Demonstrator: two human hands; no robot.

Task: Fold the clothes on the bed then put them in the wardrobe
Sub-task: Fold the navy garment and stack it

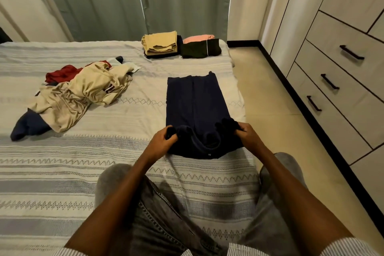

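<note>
Navy garment [197, 108] half-folded on the bed [83, 151] — left hand [164, 141] and right hand [248, 134] pinch its near corners; two folded stacks [180, 45] beyond it, unfolded pile [83, 91] and wardrobe [336, 52] trip left

The small white tag on the navy garment [195, 110] is too tiny to read.

Navy garment [197, 108] lies flat lengthwise on striped bedspread [83, 172], centre-right of frame. Left hand [161, 141] and right hand [248, 134] each grip a bunched near corner of it. Unfolded pile of beige, red and navy clothes [79, 93] at left. Folded tan stack [161, 44] and pink-and-dark folded stack [200, 47] at top centre. Wardrobe drawers [336, 72] along right edge. Grey-green curtains [124, 0] across top.
</note>
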